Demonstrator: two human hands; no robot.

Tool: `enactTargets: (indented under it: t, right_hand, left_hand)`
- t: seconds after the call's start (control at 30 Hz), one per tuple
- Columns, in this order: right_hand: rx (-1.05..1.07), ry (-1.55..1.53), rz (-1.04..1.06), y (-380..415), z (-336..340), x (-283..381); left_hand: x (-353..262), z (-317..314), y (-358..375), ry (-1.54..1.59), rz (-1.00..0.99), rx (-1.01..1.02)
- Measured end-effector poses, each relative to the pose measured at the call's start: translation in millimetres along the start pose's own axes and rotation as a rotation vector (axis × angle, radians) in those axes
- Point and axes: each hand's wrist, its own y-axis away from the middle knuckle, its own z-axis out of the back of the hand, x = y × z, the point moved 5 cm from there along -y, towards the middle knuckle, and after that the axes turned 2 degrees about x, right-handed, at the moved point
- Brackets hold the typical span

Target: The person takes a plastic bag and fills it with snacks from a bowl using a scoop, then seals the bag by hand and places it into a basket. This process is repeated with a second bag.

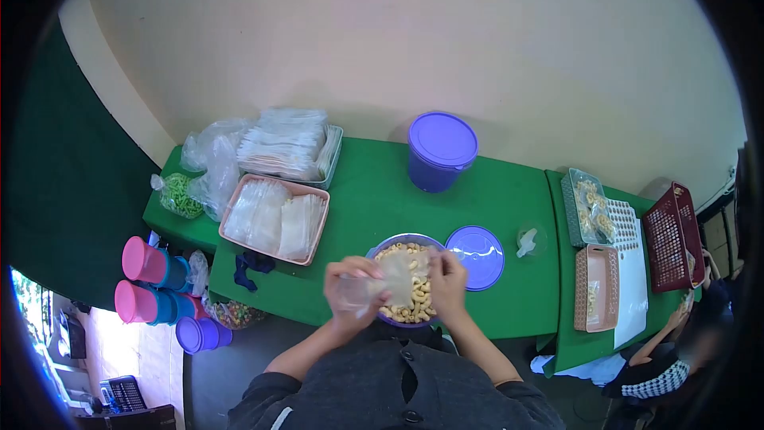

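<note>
A clear plastic bag [392, 280] stretches between my two hands, above a purple tub [387, 321] full of pale, curved macaroni-like snack pieces [419, 299]. My left hand [352, 287] is closed around one end of the bag. At the bag's right edge, the fingers of my right hand [448, 277] are pinched together. A round purple lid [476, 258] lies flat just right of the tub. Part of the tub's contents is hidden behind the bag and hands.
Left on the green table [372, 183], a pink basket [224, 232] and a grey basket [338, 151] hold plastic bags. A lidded purple container [434, 171] stands near the wall. On the right are more baskets [608, 259] and a person [660, 366]. Colourful tubs [143, 259] stand lower left.
</note>
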Motion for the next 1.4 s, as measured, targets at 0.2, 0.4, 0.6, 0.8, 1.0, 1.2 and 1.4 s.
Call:
enactTargets:
  t: [0.2, 0.4, 0.6, 0.8, 1.0, 1.2, 1.4]
  right_hand:
    - [-0.303, 0.825, 0.346, -16, 61, -8]
    - [0.131, -0.401, -0.058, -17, 20, -49]
    - [0.119, 0.139, 0.238, -16, 17, -11]
    - [0.148, 0.408, 0.255, -17, 40, 23]
    - [0.122, 0.273, 0.135, -21, 20, -35]
    - [0.077, 0.033, -0.015, -24, 21, -46]
    - [-0.011, -0.253, -0.072, -28, 15, -78]
  left_hand:
    - [0, 58, -18, -0.186, 0.006, -0.309]
    - [1, 70, -9, -0.216, -0.093, -0.434]
    - [6, 66, -9, -0.237, 0.016, -0.327]
    - [20, 73, -1, -0.259, 0.123, -0.313]
    - [25, 67, 0, -0.233, 0.159, -0.281]
    - [29, 66, 1, -0.263, 0.150, -0.232]
    - [39, 59, 0, -0.238, 0.267, -0.182]
